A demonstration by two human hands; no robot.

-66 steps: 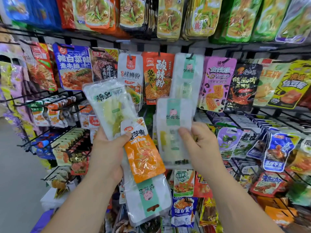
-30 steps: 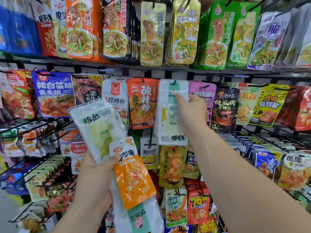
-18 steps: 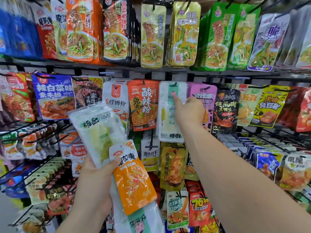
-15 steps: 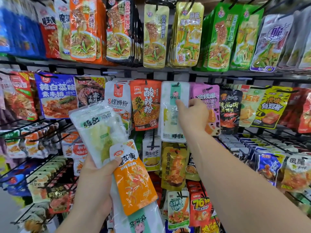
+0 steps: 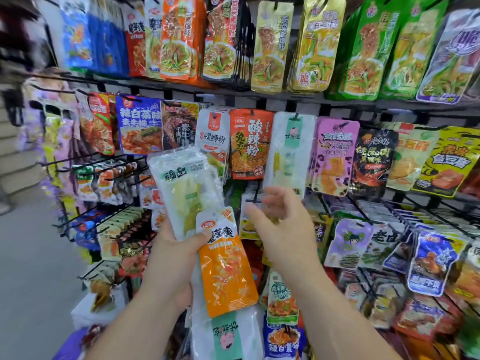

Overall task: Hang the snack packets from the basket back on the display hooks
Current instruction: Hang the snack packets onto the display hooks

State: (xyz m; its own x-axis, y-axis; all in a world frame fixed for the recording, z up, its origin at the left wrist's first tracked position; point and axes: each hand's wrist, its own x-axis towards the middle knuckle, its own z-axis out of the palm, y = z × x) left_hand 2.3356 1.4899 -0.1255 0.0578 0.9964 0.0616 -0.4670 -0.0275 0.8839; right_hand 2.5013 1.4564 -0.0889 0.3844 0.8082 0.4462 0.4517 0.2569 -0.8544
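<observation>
My left hand (image 5: 171, 255) grips a fan of packets: a clear packet with pale green contents (image 5: 187, 188) on top, an orange packet (image 5: 226, 271) in front, and a white packet with a green stripe (image 5: 228, 336) hanging lowest. My right hand (image 5: 280, 229) is empty, its fingers loosely spread, blurred, just right of the orange packet. A white packet with a green stripe (image 5: 289, 149) hangs on a display hook in the middle row, above my right hand and apart from it.
Rows of snack packets fill the rack: noodle packs (image 5: 267, 45) on top, a red-orange packet (image 5: 250, 144) and a purple one (image 5: 333, 154) flanking the white packet. Black hooks (image 5: 104, 167) jut out at lower left. Grey floor (image 5: 31, 255) lies to the left.
My right hand hung the white green-striped packet on its hook, let go and dropped back down toward the packets in my left hand. The left hand's bundle has stayed the same.
</observation>
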